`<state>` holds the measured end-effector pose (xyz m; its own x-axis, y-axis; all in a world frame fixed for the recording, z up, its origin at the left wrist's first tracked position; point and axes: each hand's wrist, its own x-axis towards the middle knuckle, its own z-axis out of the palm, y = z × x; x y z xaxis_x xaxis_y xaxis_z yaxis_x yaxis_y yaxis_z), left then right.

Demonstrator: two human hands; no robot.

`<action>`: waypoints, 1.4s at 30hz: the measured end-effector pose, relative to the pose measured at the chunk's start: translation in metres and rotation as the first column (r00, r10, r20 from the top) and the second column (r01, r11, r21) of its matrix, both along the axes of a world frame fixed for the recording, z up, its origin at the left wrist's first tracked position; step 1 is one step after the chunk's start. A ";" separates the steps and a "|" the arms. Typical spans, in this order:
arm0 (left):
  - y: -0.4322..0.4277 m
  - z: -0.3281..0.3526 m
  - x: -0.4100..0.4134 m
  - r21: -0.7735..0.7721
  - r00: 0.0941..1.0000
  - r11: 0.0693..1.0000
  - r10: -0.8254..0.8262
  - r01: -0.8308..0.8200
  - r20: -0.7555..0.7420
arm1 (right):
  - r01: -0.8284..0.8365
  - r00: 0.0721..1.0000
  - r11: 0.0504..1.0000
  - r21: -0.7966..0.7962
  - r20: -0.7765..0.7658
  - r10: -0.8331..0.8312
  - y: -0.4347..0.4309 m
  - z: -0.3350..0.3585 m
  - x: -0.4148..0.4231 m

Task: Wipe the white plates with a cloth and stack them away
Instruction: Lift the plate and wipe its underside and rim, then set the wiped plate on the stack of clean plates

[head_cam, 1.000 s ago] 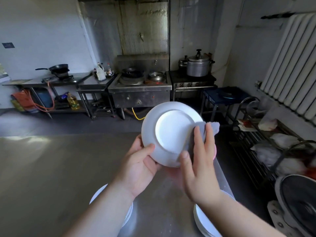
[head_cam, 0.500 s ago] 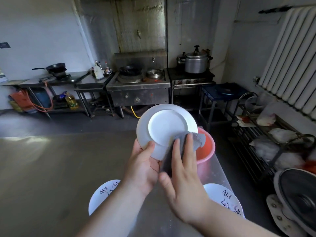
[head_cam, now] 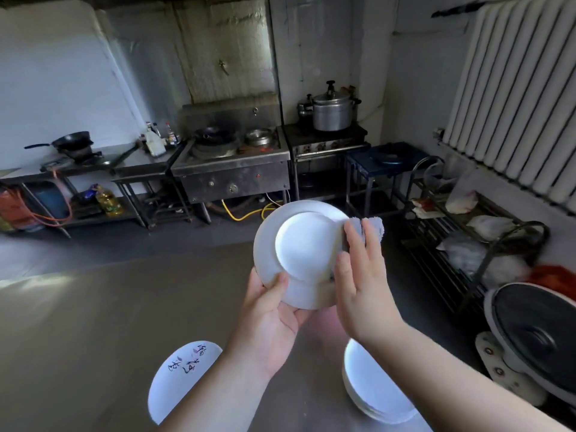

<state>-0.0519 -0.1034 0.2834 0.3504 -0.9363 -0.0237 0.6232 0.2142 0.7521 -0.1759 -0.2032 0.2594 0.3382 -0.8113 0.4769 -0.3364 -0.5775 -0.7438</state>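
Plate (head_cam: 305,244), round white, gripped by left hand (head_cam: 268,319) fingers, right hand (head_cam: 361,275) fingers flat on fuzzy grey cloth (head_cam: 369,226)

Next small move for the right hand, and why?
Probably sweep the cloth leftward across the plate. The right hand presses it with straight fingers only at the plate's right edge, most of the face is uncovered, and the left hand grips the lower rim, holding the plate up for wiping.
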 end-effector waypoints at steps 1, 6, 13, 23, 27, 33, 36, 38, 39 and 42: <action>-0.001 -0.005 -0.002 0.015 0.999 0.999 -0.034 0.033 0.024 | 0.019 1.000 0.998 0.058 0.009 -0.019 -0.015 0.007 -0.012; -0.008 -0.037 -0.012 0.152 0.979 0.976 -0.173 0.156 0.111 | 0.084 0.970 0.978 0.189 -0.238 -0.037 -0.049 0.011 -0.081; -0.032 -0.102 -0.036 0.427 0.946 0.880 -0.293 0.208 0.142 | 0.105 0.810 0.857 0.505 -0.543 0.221 -0.057 -0.046 -0.154; -0.072 -0.151 -0.082 0.592 0.914 0.785 -0.357 0.182 0.193 | 0.259 0.940 0.487 0.834 -0.333 0.069 -0.081 -0.123 -0.193; -0.078 -0.158 -0.081 0.677 0.898 0.723 -0.381 0.141 0.220 | 0.139 0.970 0.545 0.827 -0.226 0.095 -0.082 -0.126 -0.196; -0.079 -0.186 -0.076 0.789 0.466 0.611 -0.682 -0.059 0.563 | 0.167 0.928 0.582 0.796 -0.326 0.180 -0.090 -0.161 -0.193; -0.079 -0.199 -0.076 0.800 0.426 0.581 -0.692 -0.153 0.583 | 0.159 0.913 0.580 0.799 -0.343 0.222 -0.090 -0.175 -0.190; -0.076 -0.210 -0.074 0.813 0.375 0.549 -0.724 -0.196 0.579 | 0.175 0.863 0.613 0.770 -0.420 0.282 -0.089 -0.184 -0.191; -0.074 -0.216 -0.071 0.815 0.336 0.539 -0.743 -0.212 0.579 | 0.181 0.832 0.637 0.749 -0.463 0.307 -0.089 -0.190 -0.192; -0.072 -0.230 -0.070 0.796 0.221 0.544 -0.769 -0.267 0.600 | 0.210 0.750 0.741 0.637 -0.591 0.296 -0.086 -0.195 -0.189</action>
